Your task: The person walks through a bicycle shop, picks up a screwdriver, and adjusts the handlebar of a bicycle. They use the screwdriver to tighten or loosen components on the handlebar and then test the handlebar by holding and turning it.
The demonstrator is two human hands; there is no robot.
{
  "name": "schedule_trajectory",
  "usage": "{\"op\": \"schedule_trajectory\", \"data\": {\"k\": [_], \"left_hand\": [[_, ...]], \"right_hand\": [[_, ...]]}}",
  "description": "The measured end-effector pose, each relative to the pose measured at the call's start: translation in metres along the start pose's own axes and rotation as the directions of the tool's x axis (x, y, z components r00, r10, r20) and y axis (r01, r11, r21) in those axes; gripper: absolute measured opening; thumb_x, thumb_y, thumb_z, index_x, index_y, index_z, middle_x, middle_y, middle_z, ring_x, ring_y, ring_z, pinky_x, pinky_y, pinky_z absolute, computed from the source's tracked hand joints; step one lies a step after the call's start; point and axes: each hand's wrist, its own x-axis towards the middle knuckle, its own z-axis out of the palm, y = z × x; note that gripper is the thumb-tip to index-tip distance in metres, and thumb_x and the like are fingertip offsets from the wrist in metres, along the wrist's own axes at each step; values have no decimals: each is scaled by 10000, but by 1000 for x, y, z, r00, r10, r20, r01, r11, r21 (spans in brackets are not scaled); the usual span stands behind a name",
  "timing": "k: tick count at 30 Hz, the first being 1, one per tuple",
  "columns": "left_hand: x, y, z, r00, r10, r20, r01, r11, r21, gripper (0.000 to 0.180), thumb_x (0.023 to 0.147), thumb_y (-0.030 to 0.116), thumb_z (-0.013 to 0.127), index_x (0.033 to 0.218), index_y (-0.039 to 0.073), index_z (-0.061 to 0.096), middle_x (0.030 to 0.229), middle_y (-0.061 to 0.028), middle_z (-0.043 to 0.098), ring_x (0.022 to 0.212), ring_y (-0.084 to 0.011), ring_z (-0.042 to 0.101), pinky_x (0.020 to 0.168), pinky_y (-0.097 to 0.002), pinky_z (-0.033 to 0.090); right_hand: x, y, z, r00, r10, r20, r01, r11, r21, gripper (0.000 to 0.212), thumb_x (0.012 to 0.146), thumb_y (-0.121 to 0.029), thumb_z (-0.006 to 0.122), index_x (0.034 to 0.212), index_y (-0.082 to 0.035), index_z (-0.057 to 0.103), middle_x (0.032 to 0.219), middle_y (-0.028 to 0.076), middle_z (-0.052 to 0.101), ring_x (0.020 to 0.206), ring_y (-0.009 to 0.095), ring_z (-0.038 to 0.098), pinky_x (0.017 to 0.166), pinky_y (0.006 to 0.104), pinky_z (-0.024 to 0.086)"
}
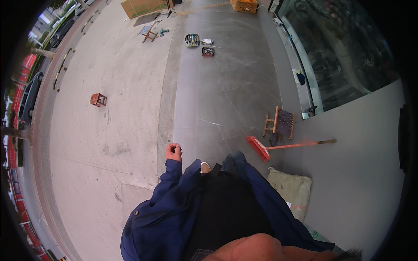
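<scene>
My left hand (173, 151) hangs out in front of me, left of my body, at the end of a dark blue sleeve (168, 176). Its fingers are curled in toward the thumb, and I see nothing held in them. The hand is over the seam between pale concrete and grey floor, touching nothing. My right hand is out of sight; only the blue jacket (272, 195) shows on that side. Nearest on my right are a red broom (261, 150) lying on the floor and a folding stool (279, 122).
A wrapped sack (291, 191) lies by my right side. Ahead are an open tool case (192, 40), a small tool box (208, 51) and gloves (207, 41). A wooden stool (98, 99) stands left. Farther off are another folding stool (148, 32), a cardboard box (146, 6) and an orange crate (244, 5).
</scene>
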Motion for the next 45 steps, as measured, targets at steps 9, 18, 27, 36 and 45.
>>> {"op": "schedule_trajectory", "data": {"k": [9, 18, 27, 36, 45], "left_hand": [[192, 28, 207, 997, -74, -2, 74, 993, 93, 183, 956, 156, 713, 1074, 70, 602, 934, -46, 657, 793, -132, 648, 675, -303, 584], [410, 120, 355, 966, -13, -257, 0, 999, -53, 180, 954, 125, 701, 1094, 51, 615, 901, -34, 655, 738, -99, 618, 630, -266, 558], [691, 140, 503, 863, -121, -490, 0, 971, -239, 173, 959, 114, 683, 1094, 44, 599, 851, -27, 635, 696, -93, 602, 612, -251, 525], [896, 253, 570, 805, -53, -590, -86, 975, -205, 168, 971, 108, 672, 1114, 40, 615, 938, -22, 646, 823, -90, 590, 754, -264, 516], [1035, 171, 701, 634, -144, -760, 30, 986, -163, 139, 966, 67, 682, 1090, 58, 621, 948, -11, 647, 842, -87, 616, 743, -262, 522]], "right_hand": [[174, -245, -89, 995, -47, 85, 55, 994, -94, 311, 954, -285, 585, 823, -68, 764, 757, 119, 734, 764, 224, 723, 745, 358, 566], [390, -691, -368, 899, -413, -145, 423, 905, 49, 279, 961, -240, 585, 831, -47, 739, 733, 90, 716, 638, 217, 686, 636, 386, 562], [499, -1090, -448, 838, -545, 22, 532, 826, 186, 114, 978, -176, 650, 987, -75, 703, 785, 62, 699, 679, 148, 674, 579, 310, 547], [597, -1368, -449, 673, -645, 362, 739, 563, -371, 265, 934, -330, 679, 1037, -99, 756, 891, 72, 775, 856, 204, 746, 836, 350, 568], [837, -1676, -338, 368, -714, 596, 839, -22, -544, 202, 897, -297, 686, 984, -128, 754, 861, 140, 757, 809, 318, 739, 780, 428, 582]]}}
